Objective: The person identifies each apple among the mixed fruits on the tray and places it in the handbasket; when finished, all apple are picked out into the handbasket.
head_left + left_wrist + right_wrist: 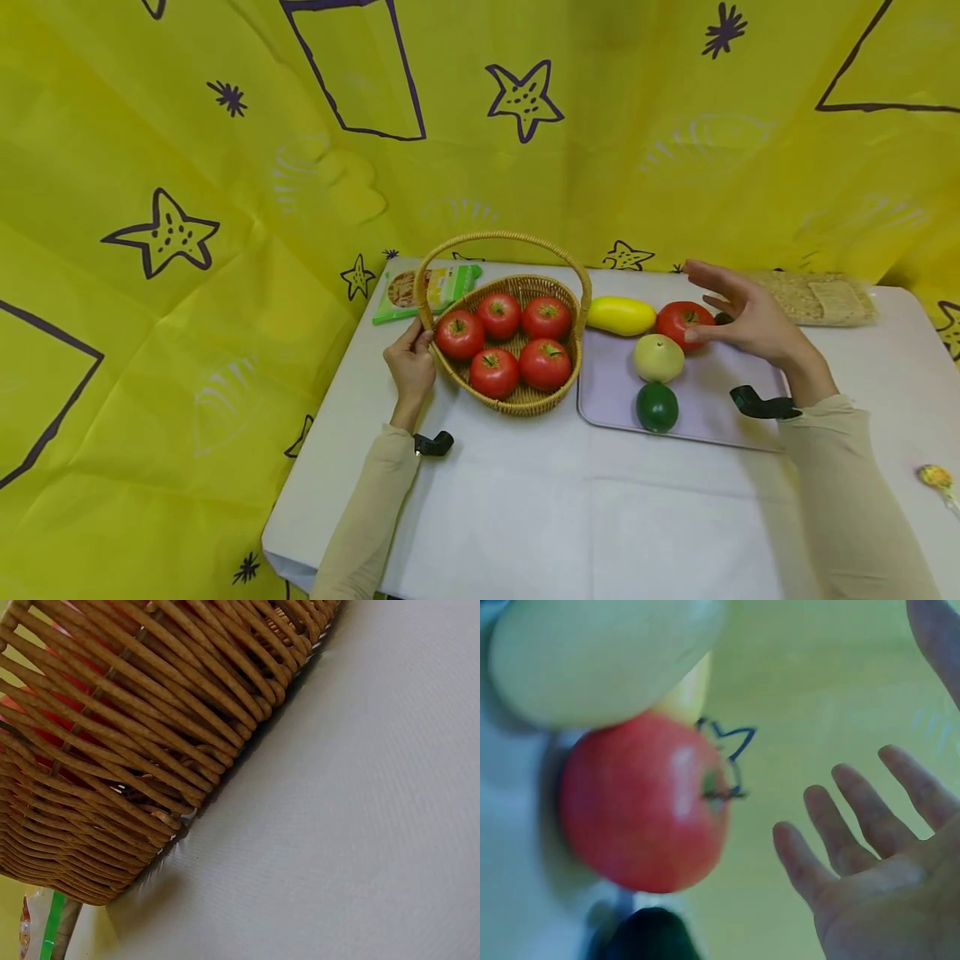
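My left hand (412, 372) grips the left side of a wicker basket (528, 406) near the base of its arched handle. Several red apples (492, 372) lie inside. The basket's woven side (142, 712) fills the upper left of the left wrist view, where the hand itself is out of sight. Over the tray (712, 417), my right hand (753, 321) is spread beside another red apple (677, 318). In the right wrist view, that hand (885, 862) shows straight fingers apart from the apple (645, 802).
The tray area also bears a yellow oval fruit (621, 316), a pale green round fruit (658, 358) and a dark green one (657, 407). A green food packet (386, 310) lies behind the basket, a clear bag (832, 300) at the back right. A small wrapped item (935, 477) lies far right.
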Demonstrator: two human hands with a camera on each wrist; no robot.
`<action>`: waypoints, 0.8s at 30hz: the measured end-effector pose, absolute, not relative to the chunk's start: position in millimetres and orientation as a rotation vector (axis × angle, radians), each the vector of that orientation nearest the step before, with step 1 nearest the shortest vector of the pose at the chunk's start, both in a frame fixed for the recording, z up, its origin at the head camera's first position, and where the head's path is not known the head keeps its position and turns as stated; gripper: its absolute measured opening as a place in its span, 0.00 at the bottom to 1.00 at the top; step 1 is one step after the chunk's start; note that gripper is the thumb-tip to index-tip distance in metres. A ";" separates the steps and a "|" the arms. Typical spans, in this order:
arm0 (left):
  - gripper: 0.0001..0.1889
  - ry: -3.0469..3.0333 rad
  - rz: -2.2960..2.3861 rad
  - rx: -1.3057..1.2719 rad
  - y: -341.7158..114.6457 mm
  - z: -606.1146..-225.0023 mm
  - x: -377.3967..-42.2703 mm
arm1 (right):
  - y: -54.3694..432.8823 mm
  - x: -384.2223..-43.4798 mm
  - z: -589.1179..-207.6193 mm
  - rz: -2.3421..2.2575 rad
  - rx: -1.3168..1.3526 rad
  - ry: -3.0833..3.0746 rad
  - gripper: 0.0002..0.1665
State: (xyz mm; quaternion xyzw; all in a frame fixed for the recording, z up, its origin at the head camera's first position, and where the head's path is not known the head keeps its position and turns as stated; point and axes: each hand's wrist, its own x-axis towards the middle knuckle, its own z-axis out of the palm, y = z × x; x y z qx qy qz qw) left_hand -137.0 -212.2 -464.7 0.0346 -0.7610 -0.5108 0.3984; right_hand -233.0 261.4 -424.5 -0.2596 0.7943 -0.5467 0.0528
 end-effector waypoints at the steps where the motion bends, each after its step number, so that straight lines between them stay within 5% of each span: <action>1: 0.14 -1.924 -1.294 0.084 -212.3 -464.6 -137.2 | 262.9 -234.1 -426.3 -1.659 -0.780 2.415 0.58; 24: 0.15 -1.923 -1.298 0.077 -214.3 -469.7 -140.2 | 287.3 -257.4 -451.7 -1.141 -0.666 2.454 0.59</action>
